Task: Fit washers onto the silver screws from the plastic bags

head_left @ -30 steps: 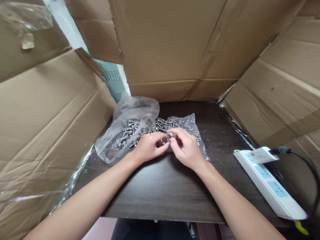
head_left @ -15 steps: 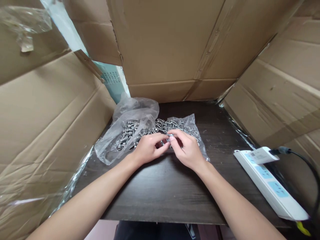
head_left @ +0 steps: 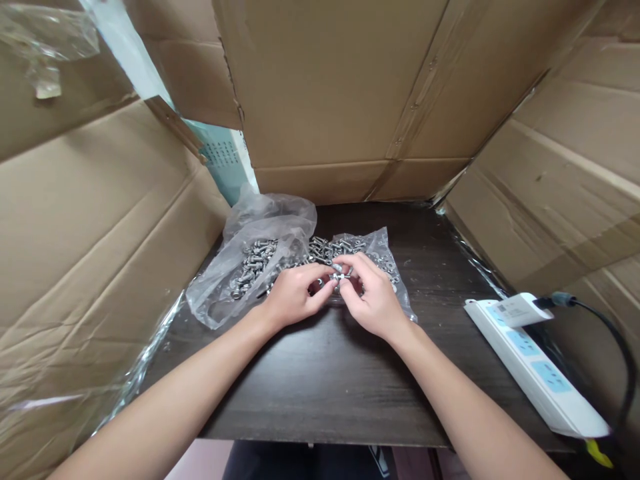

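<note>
Right between both hands (head_left: 295, 293) (head_left: 376, 299), a bolt (head_left: 341, 276)

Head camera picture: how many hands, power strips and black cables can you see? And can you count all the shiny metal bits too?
Hands: 2, left hand and right hand
Power strip: 1
Black cable: 1
Metal bits: too many, piled up and partly hidden, to count
Total: 4, without the metal bits

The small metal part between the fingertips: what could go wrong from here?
The small metal part is in a fingertip grip of the left hand and right hand, so it might slip. Dropped, it could get lost among the metal pieces beyond. The nearby plastic bag might snag the left hand.
</note>
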{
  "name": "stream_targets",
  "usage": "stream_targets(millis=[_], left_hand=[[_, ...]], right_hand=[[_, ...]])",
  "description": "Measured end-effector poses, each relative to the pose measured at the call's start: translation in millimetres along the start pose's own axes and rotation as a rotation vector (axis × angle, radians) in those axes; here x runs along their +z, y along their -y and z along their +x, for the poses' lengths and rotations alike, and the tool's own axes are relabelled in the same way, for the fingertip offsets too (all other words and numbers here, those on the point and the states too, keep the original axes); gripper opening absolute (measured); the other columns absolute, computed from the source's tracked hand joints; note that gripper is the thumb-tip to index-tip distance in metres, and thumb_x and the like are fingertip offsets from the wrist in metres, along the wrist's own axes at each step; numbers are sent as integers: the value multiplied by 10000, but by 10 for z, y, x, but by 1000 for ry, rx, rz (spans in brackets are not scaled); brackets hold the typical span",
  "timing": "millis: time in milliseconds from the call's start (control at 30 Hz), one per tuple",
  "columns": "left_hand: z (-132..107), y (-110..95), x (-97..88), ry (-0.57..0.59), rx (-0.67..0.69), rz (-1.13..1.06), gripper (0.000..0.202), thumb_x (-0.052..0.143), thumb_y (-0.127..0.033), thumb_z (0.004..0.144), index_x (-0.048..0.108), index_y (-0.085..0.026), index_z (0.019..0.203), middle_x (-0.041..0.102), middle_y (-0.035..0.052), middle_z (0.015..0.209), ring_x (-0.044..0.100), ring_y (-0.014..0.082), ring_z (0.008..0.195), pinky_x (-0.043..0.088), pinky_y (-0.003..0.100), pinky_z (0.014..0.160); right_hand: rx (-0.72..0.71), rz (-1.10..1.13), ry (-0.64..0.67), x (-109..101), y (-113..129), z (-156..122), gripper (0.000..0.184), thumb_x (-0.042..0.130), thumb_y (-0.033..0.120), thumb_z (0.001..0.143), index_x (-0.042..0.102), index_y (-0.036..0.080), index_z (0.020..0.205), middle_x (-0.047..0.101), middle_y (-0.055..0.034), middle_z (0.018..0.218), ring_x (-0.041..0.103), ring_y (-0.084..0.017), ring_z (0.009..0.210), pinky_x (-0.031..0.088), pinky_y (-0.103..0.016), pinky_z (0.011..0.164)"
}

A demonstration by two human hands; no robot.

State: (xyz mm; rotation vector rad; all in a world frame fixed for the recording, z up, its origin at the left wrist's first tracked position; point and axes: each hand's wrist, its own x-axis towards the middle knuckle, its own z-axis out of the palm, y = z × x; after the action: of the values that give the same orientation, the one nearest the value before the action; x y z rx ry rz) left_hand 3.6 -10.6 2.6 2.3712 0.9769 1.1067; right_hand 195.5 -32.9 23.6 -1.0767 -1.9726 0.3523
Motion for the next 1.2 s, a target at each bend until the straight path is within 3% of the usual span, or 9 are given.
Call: stream_targets(millis=[433, 700, 867, 1200], left_hand=[[11, 13, 1, 0, 1, 23, 231, 603, -261, 962, 748, -183, 1124, 792, 72, 971, 728, 176, 735, 561, 277, 695], [3, 27, 2, 9, 25, 28, 191, 626, -243, 925, 742, -175, 1061, 766, 46, 854, 700, 152, 656, 548, 253, 649], [-6, 42, 6, 36, 31, 44, 196, 606, -244, 955, 734, -170, 1084, 775, 60, 911, 720, 167, 710, 561, 269, 689], [-10, 6, -7, 47, 62, 83, 224, 573, -257, 979, 737, -178, 1109, 735, 44, 850, 678, 163, 704, 516, 264, 675]], right_hand=[[-19, -3, -13, 31, -12, -9, 336, 542, 104, 874, 609, 227, 1180, 644, -60, 1049, 643, -181, 817, 541, -308, 683], [-21, 1, 21, 27, -34, -12, 337, 541, 108, 874, 604, 223, 1184, 635, -60, 1034, 638, -177, 810, 536, -305, 692], [-1, 7, 27, 22, -24, -8, 312, 547, 131, 885, 613, 217, 1178, 633, -53, 1003, 644, -172, 795, 540, -299, 706], [112, -44, 87, 9, -42, -12, 252, 469, 236, 1007, 621, 230, 1209, 758, -41, 958, 715, -196, 757, 534, -319, 727]])
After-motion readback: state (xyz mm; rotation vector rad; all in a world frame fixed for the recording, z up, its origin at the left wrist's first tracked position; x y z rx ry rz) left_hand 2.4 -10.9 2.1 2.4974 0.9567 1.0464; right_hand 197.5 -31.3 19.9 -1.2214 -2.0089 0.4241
